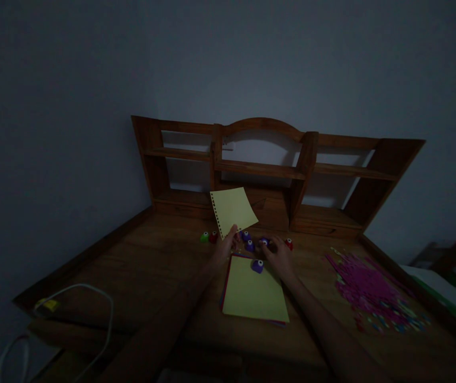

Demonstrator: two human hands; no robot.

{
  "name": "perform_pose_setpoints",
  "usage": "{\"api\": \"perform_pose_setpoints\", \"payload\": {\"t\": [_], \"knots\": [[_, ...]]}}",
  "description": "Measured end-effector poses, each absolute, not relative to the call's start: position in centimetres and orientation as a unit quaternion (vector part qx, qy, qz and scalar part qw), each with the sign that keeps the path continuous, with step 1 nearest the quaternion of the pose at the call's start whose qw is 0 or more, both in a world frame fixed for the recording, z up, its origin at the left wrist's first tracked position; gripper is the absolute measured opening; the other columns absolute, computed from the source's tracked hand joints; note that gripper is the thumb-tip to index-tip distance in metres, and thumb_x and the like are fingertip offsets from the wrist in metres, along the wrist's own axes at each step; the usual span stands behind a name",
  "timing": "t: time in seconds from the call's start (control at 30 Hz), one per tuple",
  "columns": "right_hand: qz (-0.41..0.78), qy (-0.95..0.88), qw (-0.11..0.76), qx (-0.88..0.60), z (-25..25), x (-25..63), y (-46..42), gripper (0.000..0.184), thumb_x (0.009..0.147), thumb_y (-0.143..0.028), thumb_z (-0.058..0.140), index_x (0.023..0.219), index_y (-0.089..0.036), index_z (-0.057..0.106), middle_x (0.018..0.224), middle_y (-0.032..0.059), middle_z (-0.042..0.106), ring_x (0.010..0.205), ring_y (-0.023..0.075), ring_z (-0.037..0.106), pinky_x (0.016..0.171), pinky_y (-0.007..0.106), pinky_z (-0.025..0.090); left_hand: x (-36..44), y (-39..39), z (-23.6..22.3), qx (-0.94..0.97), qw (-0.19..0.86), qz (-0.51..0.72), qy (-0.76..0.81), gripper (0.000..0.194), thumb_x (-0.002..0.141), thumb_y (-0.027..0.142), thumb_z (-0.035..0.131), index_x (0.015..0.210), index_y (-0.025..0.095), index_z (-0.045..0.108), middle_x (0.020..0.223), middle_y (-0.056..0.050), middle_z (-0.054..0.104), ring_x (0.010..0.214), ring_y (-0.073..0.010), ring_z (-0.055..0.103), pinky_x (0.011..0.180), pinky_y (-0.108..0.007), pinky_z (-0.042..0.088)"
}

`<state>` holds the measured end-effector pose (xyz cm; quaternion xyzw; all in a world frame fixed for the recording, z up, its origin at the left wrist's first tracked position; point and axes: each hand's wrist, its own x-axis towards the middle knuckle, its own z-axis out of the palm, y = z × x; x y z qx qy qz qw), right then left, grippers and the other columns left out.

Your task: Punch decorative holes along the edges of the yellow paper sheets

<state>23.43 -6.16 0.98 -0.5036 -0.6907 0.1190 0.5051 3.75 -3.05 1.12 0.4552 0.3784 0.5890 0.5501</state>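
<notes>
My left hand (227, 243) is closed on the lower edge of a yellow paper sheet (234, 209), held up above the desk. A row of small holes runs along the sheet's left side, and some also show by its lower edge. At the right, my right hand (279, 256) has its fingers closed around a small purple craft punch (264, 242) with a white round top. Two more purple punches (249, 245) stand between my hands. Another purple punch (257, 266) sits on a stack of coloured paper (255, 292), yellow on top, in front of me.
A green punch (204, 236) and a red punch (213, 237) stand left of my hands; another red punch (289, 243) is to the right. Pink and multicoloured paper strips (371, 287) lie at right. A wooden shelf unit (260, 169) backs the desk. A white cable (110, 314) loops at left.
</notes>
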Motion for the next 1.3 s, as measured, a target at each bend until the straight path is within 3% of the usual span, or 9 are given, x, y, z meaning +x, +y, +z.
{"api": "perform_pose_setpoints", "payload": {"t": [0.3,0.53,1.3], "knots": [[0.116,-0.708,0.467,-0.518,0.6,23.4,-5.9,0.021,0.084,-0.035,0.061,0.097,-0.024,0.073,0.098,0.0082,0.07,0.091,0.0258,0.063,0.082,0.038,0.048,4.4,-3.5,0.5,0.495,0.518,0.588,0.375,0.044,0.07,0.058,0.074,0.06,0.016,0.061,0.05,-0.001,0.056,0.042,-0.0112,0.049,0.044,-0.024,0.038],[0.155,-0.702,0.469,-0.513,0.7,23.3,-6.1,0.022,0.083,-0.035,0.063,0.099,-0.025,0.074,0.1,0.0082,0.072,0.09,0.0258,0.066,0.083,0.039,0.048,4.3,-3.6,0.1,0.54,0.5,0.544,0.402,0.044,0.071,0.057,0.074,0.066,0.016,0.062,0.049,0.001,0.056,0.042,-0.0111,0.048,0.045,-0.024,0.037],[0.111,-0.716,0.437,-0.533,-0.1,23.4,-5.8,0.027,0.086,-0.034,0.06,0.105,-0.018,0.072,0.103,0.0106,0.071,0.091,0.0236,0.067,0.081,0.034,0.05,4.4,-3.9,0.2,0.549,0.5,0.552,0.379,0.04,0.068,0.051,0.078,0.071,0.014,0.062,0.057,0.0,0.06,0.046,-0.011,0.049,0.047,-0.025,0.04]]}}
